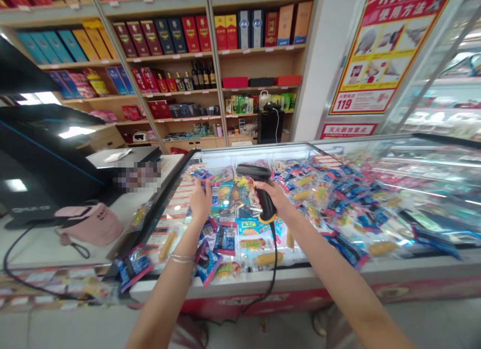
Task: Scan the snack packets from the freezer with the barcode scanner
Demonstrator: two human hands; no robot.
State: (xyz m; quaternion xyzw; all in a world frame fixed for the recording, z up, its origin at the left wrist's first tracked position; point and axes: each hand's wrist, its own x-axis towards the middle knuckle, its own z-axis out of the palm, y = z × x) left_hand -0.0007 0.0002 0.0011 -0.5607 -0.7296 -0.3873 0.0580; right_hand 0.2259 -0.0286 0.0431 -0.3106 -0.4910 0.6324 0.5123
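Holds the scanner (266, 201) in the right hand (278, 196) over the glass-topped case (296, 279), apparently to scan, has the left hand (200, 202) at a blue packet (201, 173), grip unclear, and likely needs a steady aim there.

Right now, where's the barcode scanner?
In the head view, the black barcode scanner is just right of centre, gripped in the right hand over the spread of snack packets, with its cable hanging down.
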